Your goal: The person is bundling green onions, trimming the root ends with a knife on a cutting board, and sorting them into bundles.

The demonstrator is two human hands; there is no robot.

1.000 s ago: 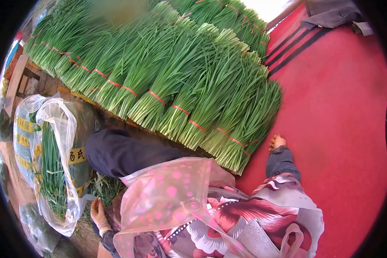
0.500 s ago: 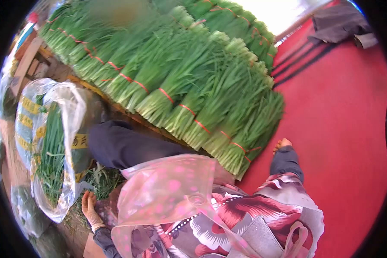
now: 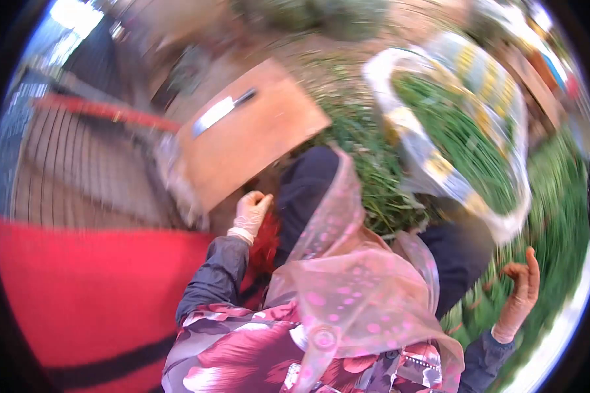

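Left hand [image 3: 250, 215] curled, contents unclear; right hand [image 3: 518, 298] half-open, empty — greens [image 3: 558, 196] beside it look light, floppy, best cupped mid-length.

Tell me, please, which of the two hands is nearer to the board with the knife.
The left hand, close to the lower edge of the board; the right hand is farther off, with blurred greens behind it.

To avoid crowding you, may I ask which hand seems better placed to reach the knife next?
Probably the left hand: it is near the edge of the board on which the knife lies, while the right hand is beyond both knees.
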